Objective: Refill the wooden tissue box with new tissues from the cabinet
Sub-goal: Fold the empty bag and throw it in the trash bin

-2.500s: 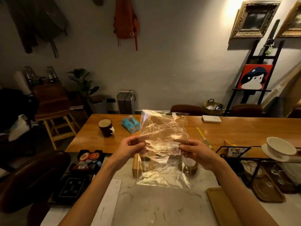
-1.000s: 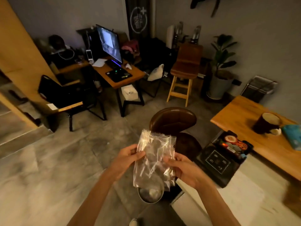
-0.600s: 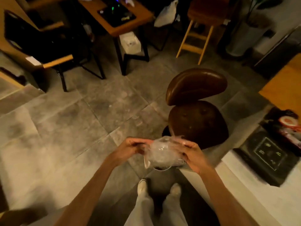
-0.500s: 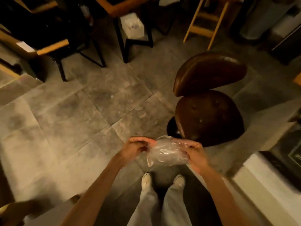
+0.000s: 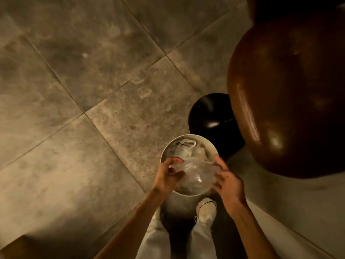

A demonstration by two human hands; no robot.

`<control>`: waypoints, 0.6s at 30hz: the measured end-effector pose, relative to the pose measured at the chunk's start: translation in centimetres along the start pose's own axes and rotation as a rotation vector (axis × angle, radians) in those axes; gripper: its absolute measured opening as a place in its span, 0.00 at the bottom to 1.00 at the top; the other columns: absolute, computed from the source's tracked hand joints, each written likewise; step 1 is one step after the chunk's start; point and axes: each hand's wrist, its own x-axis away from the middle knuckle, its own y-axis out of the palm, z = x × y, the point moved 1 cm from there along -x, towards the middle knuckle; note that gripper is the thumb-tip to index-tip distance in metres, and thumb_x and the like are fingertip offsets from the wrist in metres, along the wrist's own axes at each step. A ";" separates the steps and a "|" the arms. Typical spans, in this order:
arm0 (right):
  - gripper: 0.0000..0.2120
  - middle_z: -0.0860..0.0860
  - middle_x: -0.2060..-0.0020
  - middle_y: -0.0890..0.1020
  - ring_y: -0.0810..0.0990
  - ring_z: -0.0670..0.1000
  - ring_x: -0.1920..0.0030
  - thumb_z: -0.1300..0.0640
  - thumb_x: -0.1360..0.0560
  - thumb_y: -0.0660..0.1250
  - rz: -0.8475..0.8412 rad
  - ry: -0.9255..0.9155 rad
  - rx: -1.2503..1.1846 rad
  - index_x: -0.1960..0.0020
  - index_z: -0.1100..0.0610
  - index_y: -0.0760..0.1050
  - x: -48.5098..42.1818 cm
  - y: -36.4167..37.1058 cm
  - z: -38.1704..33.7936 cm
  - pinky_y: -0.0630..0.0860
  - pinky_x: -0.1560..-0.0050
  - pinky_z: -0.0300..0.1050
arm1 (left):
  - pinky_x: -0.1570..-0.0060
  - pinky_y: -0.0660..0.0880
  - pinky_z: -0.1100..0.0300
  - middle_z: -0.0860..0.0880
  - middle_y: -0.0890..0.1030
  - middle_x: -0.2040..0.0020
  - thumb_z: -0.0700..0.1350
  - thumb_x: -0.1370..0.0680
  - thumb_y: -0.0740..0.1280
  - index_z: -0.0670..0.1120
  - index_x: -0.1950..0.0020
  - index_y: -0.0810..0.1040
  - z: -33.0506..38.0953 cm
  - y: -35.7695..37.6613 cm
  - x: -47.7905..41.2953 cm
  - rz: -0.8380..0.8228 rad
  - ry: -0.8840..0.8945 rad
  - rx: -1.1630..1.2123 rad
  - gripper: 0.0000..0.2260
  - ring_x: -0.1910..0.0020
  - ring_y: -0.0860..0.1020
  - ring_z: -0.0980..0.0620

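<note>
Looking straight down. Both hands are over the round waste bin (image 5: 189,191) that stands on the tiled floor (image 5: 84,90) just ahead of my shoes. My left hand (image 5: 167,176) and right hand (image 5: 226,181) flank a crumpled clear plastic wrapper (image 5: 196,172), which sits at the bin's mouth.

Fingers: spread apart on both hands. Left fingers (image 5: 175,161) touch the wrapper's edge; right fingers (image 5: 219,161) curve along its other side. Whether either hand truly pinches the film, I cannot tell; it reads as a loose release or a push downward.

Bin already holds other pale rubbish beneath the wrapper. A brown leather stool (image 5: 287,101) stands to the right, its dark base (image 5: 211,116) just behind the bin.

Progress, as judged: an empty clear wrapper going into the bin suggests the new tissues are already unpacked. The wooden tissue box is not in view, nor the cabinet, so I cannot confirm the refill. Remaining: let the wrapper drop, then check the box.
</note>
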 end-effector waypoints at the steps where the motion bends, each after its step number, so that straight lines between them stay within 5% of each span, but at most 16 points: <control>1: 0.21 0.46 0.27 0.69 0.64 0.53 0.25 0.57 0.17 0.51 0.014 -0.139 0.120 0.34 0.36 0.70 -1.2 -0.2 0.8 0.64 0.30 0.46 | 0.52 0.82 0.59 0.39 0.73 0.38 0.28 0.24 0.66 0.39 0.39 0.75 -1.0 0.7 -1.3 0.007 0.025 -0.056 0.15 0.46 0.77 0.47; 3: 0.21 0.43 0.23 0.60 0.57 0.47 0.23 0.51 0.18 0.55 0.017 -0.420 0.432 0.30 0.32 0.62 -3.0 0.1 2.4 0.62 0.31 0.43 | 0.38 0.76 0.48 0.41 0.68 0.32 0.31 0.23 0.67 0.43 0.38 0.75 -2.6 1.7 -3.7 0.032 0.108 -0.299 0.16 0.35 0.72 0.43; 6: 0.29 0.50 0.22 0.59 0.56 0.49 0.22 0.64 0.24 0.61 0.112 -0.696 0.864 0.25 0.49 0.64 -5.6 0.1 4.9 0.65 0.27 0.53 | 0.28 0.66 0.42 0.41 0.61 0.27 0.37 0.23 0.65 0.44 0.32 0.70 -4.3 2.6 -5.5 0.099 0.249 -0.589 0.20 0.28 0.63 0.41; 10: 0.30 0.56 0.24 0.63 0.58 0.56 0.23 0.59 0.28 0.60 0.192 -0.709 1.216 0.25 0.57 0.66 -6.9 1.0 7.8 0.60 0.25 0.61 | 0.24 0.37 0.43 0.38 0.38 0.21 0.50 0.23 0.69 0.40 0.20 0.45 -7.4 3.2 -6.1 0.059 0.347 -1.148 0.42 0.22 0.37 0.36; 13: 0.29 0.58 0.24 0.63 0.58 0.57 0.22 0.50 0.23 0.53 0.198 -0.732 1.445 0.24 0.60 0.63 -7.3 2.0 10.3 0.56 0.25 0.61 | 0.24 0.36 0.46 0.43 0.37 0.21 0.53 0.18 0.50 0.42 0.21 0.43 -8.9 3.4 -6.5 0.007 0.517 -1.326 0.30 0.22 0.37 0.41; 18: 0.30 0.60 0.21 0.54 0.51 0.61 0.22 0.43 0.18 0.48 0.249 -0.584 1.701 0.21 0.57 0.53 -10.2 1.6 12.4 0.55 0.25 0.64 | 0.24 0.40 0.54 0.47 0.34 0.22 0.57 0.21 0.38 0.46 0.22 0.34 -11.2 3.2 -8.3 0.058 0.342 -1.390 0.31 0.22 0.36 0.49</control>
